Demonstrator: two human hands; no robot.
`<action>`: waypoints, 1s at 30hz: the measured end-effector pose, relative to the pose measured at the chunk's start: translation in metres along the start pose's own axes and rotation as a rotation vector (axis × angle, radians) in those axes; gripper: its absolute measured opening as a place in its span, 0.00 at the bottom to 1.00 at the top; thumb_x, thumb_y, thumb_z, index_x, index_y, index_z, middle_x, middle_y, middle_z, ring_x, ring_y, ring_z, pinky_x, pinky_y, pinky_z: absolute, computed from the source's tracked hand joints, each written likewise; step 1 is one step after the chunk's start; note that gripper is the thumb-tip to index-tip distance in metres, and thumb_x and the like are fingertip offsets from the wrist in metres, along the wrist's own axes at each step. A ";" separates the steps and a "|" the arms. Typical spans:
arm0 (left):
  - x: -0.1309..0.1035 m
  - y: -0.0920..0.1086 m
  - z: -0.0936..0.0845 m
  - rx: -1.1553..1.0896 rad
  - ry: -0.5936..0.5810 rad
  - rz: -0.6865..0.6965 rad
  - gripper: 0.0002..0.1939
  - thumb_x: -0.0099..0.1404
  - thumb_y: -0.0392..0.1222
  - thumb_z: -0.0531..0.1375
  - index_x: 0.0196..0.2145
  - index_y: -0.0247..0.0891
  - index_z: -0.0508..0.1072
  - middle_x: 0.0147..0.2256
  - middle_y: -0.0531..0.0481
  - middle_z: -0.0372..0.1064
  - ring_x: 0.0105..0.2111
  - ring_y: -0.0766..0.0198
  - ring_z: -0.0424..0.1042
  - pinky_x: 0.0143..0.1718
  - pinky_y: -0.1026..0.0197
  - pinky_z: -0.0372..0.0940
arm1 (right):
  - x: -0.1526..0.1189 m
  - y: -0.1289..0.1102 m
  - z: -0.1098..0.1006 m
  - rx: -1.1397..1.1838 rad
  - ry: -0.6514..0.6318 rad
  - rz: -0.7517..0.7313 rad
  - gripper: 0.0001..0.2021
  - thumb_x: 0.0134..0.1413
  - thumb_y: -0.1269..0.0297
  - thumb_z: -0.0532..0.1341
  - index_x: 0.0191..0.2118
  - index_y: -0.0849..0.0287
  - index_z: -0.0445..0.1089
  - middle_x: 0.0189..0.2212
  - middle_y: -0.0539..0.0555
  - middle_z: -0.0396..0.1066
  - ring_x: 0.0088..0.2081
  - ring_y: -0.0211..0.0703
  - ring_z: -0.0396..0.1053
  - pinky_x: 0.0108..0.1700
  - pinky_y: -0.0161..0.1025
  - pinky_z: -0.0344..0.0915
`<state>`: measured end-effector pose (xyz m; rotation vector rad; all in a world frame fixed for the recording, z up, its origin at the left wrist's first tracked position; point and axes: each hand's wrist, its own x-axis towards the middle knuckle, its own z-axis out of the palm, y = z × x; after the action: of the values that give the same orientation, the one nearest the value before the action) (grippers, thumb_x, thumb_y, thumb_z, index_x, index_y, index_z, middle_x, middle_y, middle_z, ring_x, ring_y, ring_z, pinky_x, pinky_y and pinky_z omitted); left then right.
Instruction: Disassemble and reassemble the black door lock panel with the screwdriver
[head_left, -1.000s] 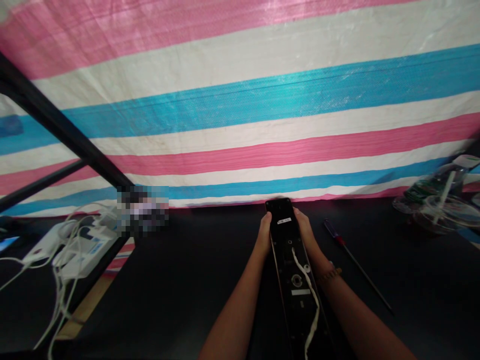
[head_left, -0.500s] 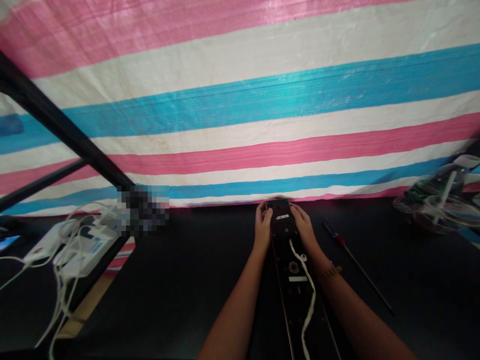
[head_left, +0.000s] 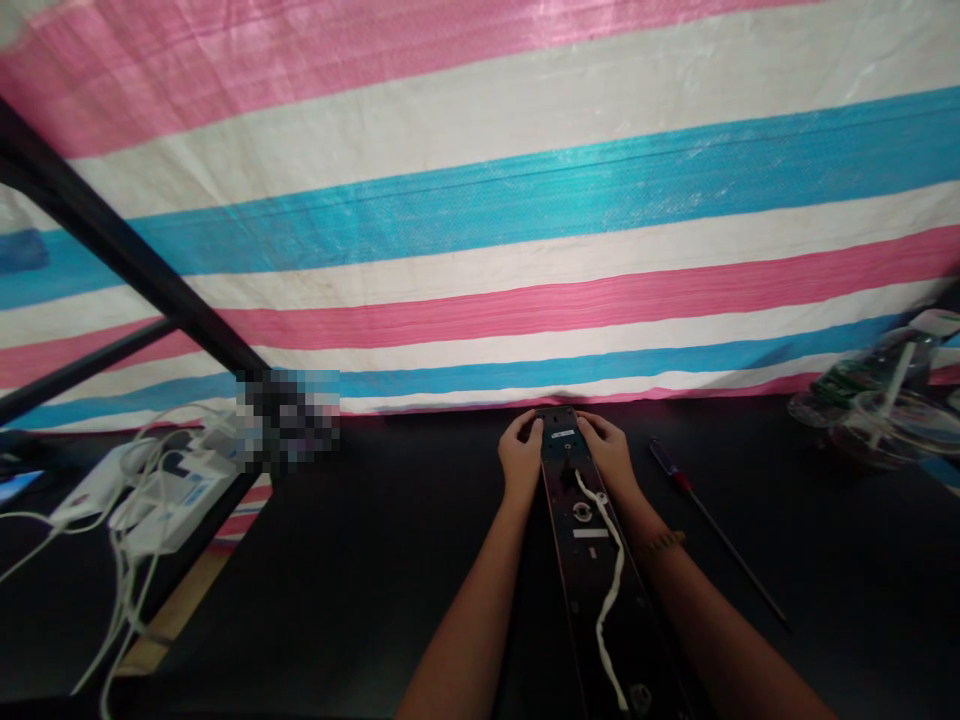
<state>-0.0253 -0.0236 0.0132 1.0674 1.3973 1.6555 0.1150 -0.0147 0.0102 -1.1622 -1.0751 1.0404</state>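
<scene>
A long, narrow black panel (head_left: 589, 590) runs from the lower edge of the view toward the striped sheet. White labels, screws and a round fitting show on its upper face, and a white wrapped cable (head_left: 613, 570) lies along it. My left hand (head_left: 521, 452) grips the far end from the left, thumb on the upper face. From the right, my right hand (head_left: 606, 450) holds the same end, also with the thumb on top. The fingers beneath are mostly hidden. Right of my right hand lies a long screwdriver (head_left: 709, 520) with a dark and red handle.
White power strips (head_left: 172, 500) with tangled cables lie at the left, near a black metal bar (head_left: 150, 260). Clear plastic containers (head_left: 885, 425) stand at the right on the black table (head_left: 360, 580). A pink, white and blue striped sheet (head_left: 525, 220) hangs behind.
The far end of the panel has tilted and dipped slightly, and more of its lower part shows. Both hands have shifted with it, still gripping. The screwdriver has stayed put.
</scene>
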 end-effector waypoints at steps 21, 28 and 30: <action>0.001 0.000 -0.001 0.129 -0.024 -0.015 0.10 0.60 0.39 0.61 0.38 0.39 0.81 0.41 0.41 0.79 0.44 0.50 0.76 0.54 0.46 0.65 | 0.004 0.003 -0.002 -0.030 0.021 0.025 0.16 0.42 0.58 0.65 0.38 0.60 0.79 0.36 0.59 0.80 0.39 0.55 0.76 0.45 0.50 0.71; 0.001 0.000 0.000 0.151 -0.030 -0.014 0.10 0.61 0.37 0.60 0.38 0.39 0.81 0.41 0.42 0.79 0.44 0.50 0.76 0.54 0.47 0.65 | 0.005 0.006 -0.002 -0.040 0.027 0.029 0.16 0.43 0.58 0.64 0.39 0.60 0.78 0.37 0.58 0.80 0.40 0.54 0.76 0.46 0.50 0.69; 0.001 -0.001 0.000 0.149 -0.032 -0.010 0.10 0.61 0.37 0.60 0.38 0.39 0.81 0.41 0.42 0.79 0.44 0.50 0.76 0.53 0.47 0.65 | 0.005 0.005 -0.002 -0.042 0.023 0.030 0.16 0.44 0.58 0.64 0.39 0.60 0.78 0.37 0.58 0.79 0.39 0.54 0.76 0.46 0.50 0.70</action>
<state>-0.0260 -0.0226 0.0126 1.1628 1.5216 1.5396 0.1172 -0.0100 0.0052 -1.2247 -1.0690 1.0294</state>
